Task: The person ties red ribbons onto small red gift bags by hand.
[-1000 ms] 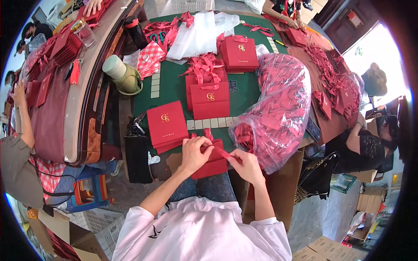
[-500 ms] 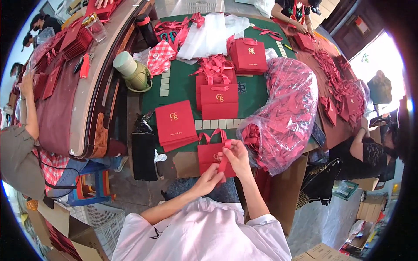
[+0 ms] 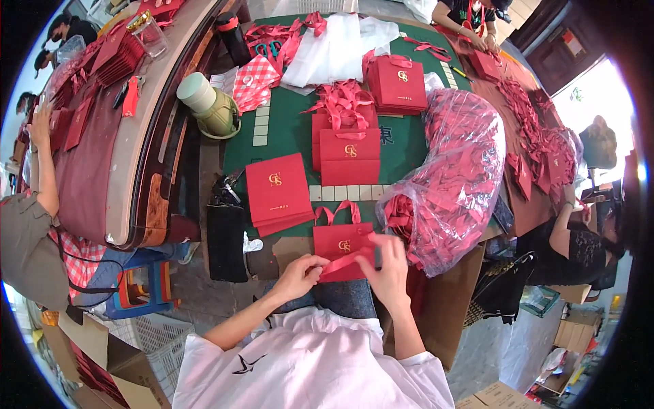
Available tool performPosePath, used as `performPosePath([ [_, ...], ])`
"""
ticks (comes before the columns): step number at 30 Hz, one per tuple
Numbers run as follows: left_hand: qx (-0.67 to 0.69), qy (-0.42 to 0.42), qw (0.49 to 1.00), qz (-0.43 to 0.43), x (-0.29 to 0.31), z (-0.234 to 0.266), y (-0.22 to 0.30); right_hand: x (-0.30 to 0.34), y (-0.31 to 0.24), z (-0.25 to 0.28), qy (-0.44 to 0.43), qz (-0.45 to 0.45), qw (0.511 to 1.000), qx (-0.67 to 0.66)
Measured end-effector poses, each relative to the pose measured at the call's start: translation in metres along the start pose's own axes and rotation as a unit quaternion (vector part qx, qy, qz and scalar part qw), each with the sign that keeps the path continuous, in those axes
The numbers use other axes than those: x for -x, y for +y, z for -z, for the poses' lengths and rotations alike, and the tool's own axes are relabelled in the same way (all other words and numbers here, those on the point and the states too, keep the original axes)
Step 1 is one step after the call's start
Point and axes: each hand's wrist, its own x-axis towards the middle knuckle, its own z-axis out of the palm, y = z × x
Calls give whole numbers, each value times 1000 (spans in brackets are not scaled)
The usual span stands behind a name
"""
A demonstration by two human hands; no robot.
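A small red paper gift bag (image 3: 343,235) with gold lettering and a looped ribbon handle lies at the table's near edge, right in front of me. Over its lower part a loose red ribbon (image 3: 343,263) stretches between my hands. My left hand (image 3: 298,278) is closed, pinching the ribbon's left end at the bag's lower left corner. At the bag's right side my right hand (image 3: 390,274) has thumb and fingers apart, slightly blurred, beside the ribbon's other end. Left of the bag is a stack of flat red bags (image 3: 278,194) without visible handles.
Handled bags (image 3: 350,158) lie ahead with ribbons on top; another stack (image 3: 397,85) is behind. A clear plastic sack of red ribbons (image 3: 456,177) bulges on the right. A green flask (image 3: 210,112) and black pouch (image 3: 227,242) sit left. Co-workers occupy the side tables.
My hands have moved apart, the left one leftward and the right one rightward. The ribbon, upright between them before, now runs nearly level across the bag. My right fingers have spread.
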Motion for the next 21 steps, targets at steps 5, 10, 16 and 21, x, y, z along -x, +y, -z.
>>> performPosePath([
  [5,199,-38,978,39,-12,1,4,4,-27,-20,-208,42,966,-146],
  [10,155,-26,987,31,-17,18,19,4,-16,-40,-196,-1,958,-208],
  [16,-103,81,985,-115,-33,23,31,-9,-7,-56,-128,-33,973,-190],
  [21,-287,148,936,-143,-47,11,28,-10,8,-75,-40,-104,984,-139],
])
